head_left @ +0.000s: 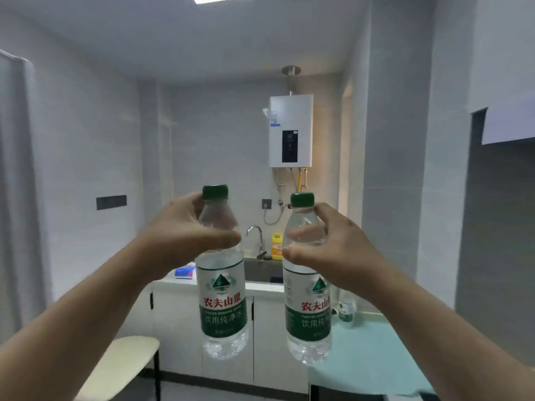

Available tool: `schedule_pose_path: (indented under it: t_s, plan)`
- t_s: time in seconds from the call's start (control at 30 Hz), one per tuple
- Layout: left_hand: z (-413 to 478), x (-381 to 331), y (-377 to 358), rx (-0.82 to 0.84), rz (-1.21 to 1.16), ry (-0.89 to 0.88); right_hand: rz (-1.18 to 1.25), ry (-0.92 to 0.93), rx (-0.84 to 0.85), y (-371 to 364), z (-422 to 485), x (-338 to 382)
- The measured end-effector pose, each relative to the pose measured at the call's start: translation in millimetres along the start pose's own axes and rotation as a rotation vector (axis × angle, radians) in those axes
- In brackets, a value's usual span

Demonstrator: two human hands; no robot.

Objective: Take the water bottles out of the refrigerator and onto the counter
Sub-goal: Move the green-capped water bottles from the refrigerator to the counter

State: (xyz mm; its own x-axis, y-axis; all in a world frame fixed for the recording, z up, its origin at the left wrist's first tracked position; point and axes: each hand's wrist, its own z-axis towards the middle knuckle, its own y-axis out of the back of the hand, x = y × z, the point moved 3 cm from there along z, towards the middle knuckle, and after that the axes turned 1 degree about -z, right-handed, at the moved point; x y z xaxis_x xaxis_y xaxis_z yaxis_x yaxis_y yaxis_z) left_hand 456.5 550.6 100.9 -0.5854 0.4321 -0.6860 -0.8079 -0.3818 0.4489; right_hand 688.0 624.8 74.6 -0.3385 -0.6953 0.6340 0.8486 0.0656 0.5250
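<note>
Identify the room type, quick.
Probably a small home kitchen: a sink with a tap, a wall-mounted water heater above it, and a counter over white cabinets.

1 wide-angle head-height view, forward and level, toward the far counter.

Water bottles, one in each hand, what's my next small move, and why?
Probably step forward and lower both onto the counter by the sink. The left hand grips the left bottle and the right hand grips the right bottle, both in mid-air short of it.
</note>
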Motion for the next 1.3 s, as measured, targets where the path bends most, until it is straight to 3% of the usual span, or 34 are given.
schedule_pose_path:
  t_s: [0.3, 0.67, 1.03, 1.3]
  plan:
    - [105, 57, -149, 0.076, -0.118, -0.004, -0.134, -0.220, -0.158, 62, 26, -145]
    - [261, 244, -320, 0.136, -0.130, 0.082, -0.171, -0.468, -0.285, 37, 131, -383]
    - [317, 427, -505, 0.201, -0.097, 0.299, -0.047, -0.737, -0.202, -27, 166, -638]
    - [316, 509, -588, 0.217, -0.061, 0.472, -0.029, -0.780, -0.123, -66, 173, -749]
